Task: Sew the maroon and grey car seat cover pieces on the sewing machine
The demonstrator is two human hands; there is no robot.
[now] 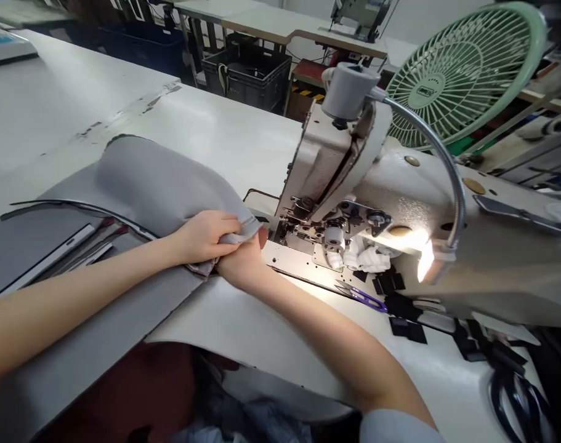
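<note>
A large grey fabric piece point(155, 175) with dark edging and zipper-like strips lies across the left of the table and hangs over its front edge. My left hand point(209, 237) is closed on the fabric's right corner, its fingers curled over the folded edge. Beside and partly under it, my right hand point(243, 261) grips the same corner from below; the cloth and my left hand hide most of its fingers. Both hands are left of the sewing machine's needle area point(333, 237), with the fabric corner apart from it.
Purple thread snips point(366, 298) lie on the machine bed, near black fabric scraps point(407, 329). A lit lamp point(430, 261) hangs on a bent metal arm. A green fan point(465, 77) stands behind the machine. A grey crate point(247, 77) sits beyond the table.
</note>
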